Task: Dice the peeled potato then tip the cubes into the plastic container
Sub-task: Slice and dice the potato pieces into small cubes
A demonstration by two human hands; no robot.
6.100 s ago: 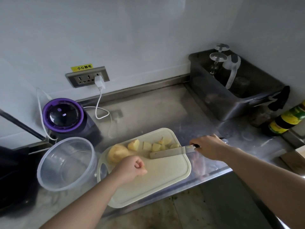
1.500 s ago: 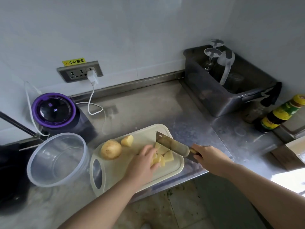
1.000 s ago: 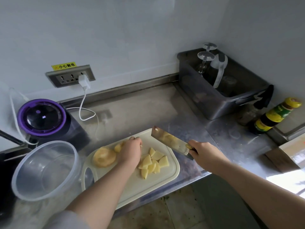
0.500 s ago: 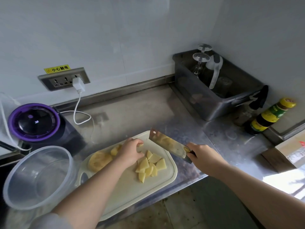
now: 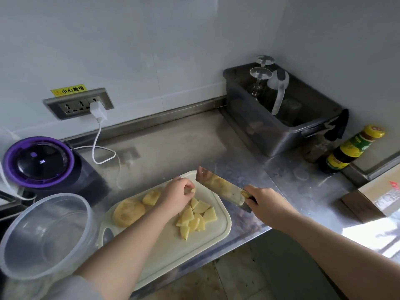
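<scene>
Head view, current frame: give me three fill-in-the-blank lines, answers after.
The right hand grips the cleaver by its ____.
The left hand pinches a small piece of ____.
The cubes lie on the cutting board, ____ in the plastic container.
Missing: handle; potato; none.

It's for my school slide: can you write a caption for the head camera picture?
Left hand pinches a potato piece at the cutting board while the right hand holds a cleaver.
</scene>
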